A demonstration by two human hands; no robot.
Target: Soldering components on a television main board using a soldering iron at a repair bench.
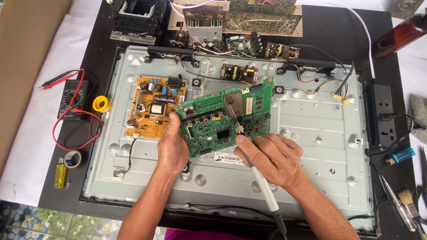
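My left hand [172, 149] grips the left edge of a green circuit board [224, 118], holding it tilted above the metal back panel [311, 133] of an opened flat screen. In my right hand [272, 160] is a grey soldering iron [260, 180], held like a pen. Its tip [232, 111] rests on the middle of the green board, near a metal shield. The iron's cord runs down toward me.
An orange power board [155, 106] is mounted left on the panel. A multimeter [72, 98] with red leads, solder coil [101, 104], tape roll [72, 158] and yellow lighter [60, 176] lie left. A power strip [382, 115], blue lighter [402, 155], brush [411, 202] lie right. Loose boards sit behind.
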